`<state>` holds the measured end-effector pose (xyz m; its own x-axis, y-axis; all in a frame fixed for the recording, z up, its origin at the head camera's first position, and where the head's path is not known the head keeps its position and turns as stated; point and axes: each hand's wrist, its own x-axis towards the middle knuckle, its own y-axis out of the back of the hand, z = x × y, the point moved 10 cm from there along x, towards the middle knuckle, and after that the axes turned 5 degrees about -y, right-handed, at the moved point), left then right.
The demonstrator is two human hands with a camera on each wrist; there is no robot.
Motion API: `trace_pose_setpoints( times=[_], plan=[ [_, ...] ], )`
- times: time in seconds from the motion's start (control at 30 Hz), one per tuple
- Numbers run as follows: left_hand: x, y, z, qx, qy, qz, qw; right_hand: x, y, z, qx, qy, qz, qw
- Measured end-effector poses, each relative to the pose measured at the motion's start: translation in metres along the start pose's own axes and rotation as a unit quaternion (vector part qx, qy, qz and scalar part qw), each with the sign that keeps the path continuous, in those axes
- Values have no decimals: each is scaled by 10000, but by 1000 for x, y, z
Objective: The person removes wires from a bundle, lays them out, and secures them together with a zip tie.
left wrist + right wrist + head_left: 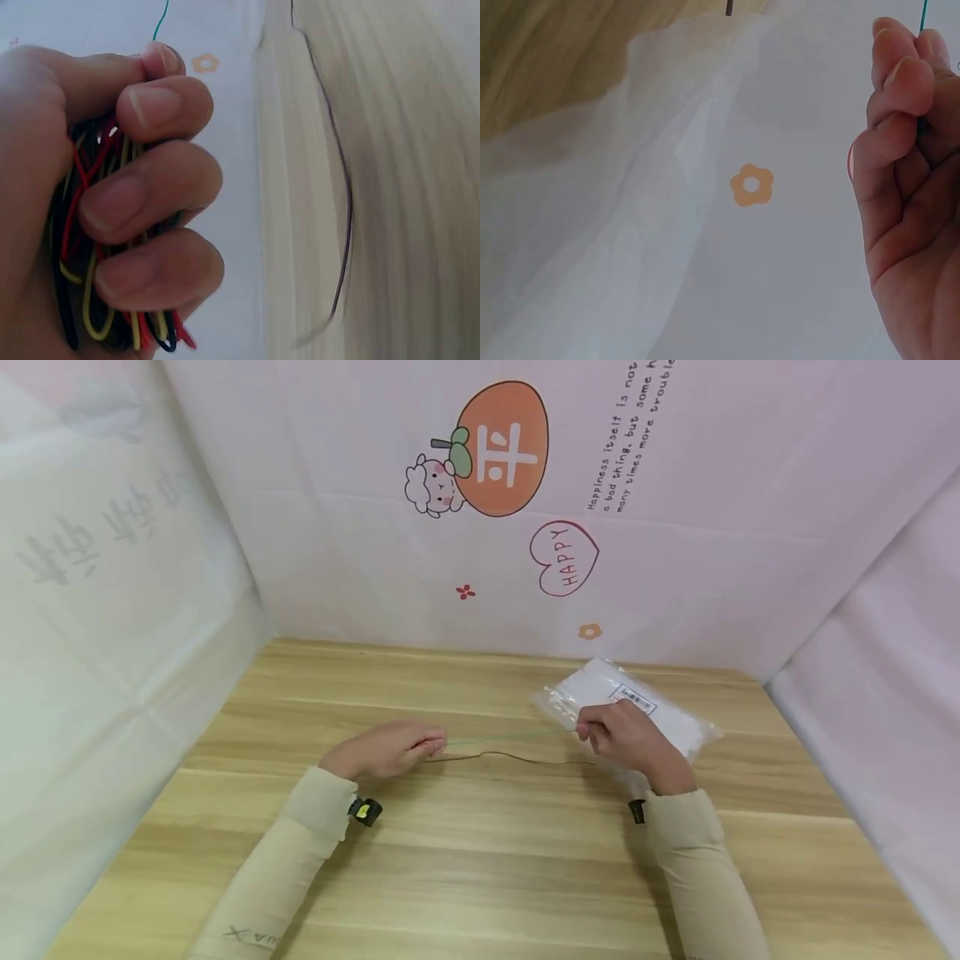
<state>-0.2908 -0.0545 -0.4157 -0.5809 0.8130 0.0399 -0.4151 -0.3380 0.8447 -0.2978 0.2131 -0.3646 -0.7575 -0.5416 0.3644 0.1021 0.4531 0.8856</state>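
Note:
A bundle of thin wires point(67, 225), red, yellow and black, is gripped in my left hand point(393, 750), the fingers curled round it. Loops of the wires poke out below the little finger in the left wrist view. A green wire point(510, 737) runs taut from the thumb and index finger of this hand to my right hand point(628, 739), which pinches its other part between thumb and fingertips. In the right wrist view a thin red loop point(850, 160) shows beside the right fingers. Below the green wire, a thin dark wire point(350, 195) lies wavy along the tabletop.
A clear plastic bag point(678, 727) with white contents and a barcode label lies on the wooden table point(465, 860), partly under the right hand. Printed white cloth point(337, 527) hangs behind the table and along both sides.

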Motion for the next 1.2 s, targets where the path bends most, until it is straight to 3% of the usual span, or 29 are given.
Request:
trace_pose_setpoints(
  times=[0.2, 0.37, 0.7, 1.03, 1.2],
  plan=[
    [-10, 6, -4, 177, 2, 48, 9998, -5, 2, 5, 72, -56, -192, 9998],
    [-19, 10, -7, 37, -18, 113, 9999, -8, 3, 6, 118, -130, -183, 9997],
    [-40, 16, -15, -236, -26, 101, 9997, -9, 7, -1, 187, 265, 82, 9994],
    [-54, 27, -22, -34, 35, 284, 9996, -8, 9, 6, 112, 25, -29, 9999],
    [-60, 28, -19, -266, -38, 307, 9992, -8, 6, 7, 212, 6, -182, 9996]
  ],
)
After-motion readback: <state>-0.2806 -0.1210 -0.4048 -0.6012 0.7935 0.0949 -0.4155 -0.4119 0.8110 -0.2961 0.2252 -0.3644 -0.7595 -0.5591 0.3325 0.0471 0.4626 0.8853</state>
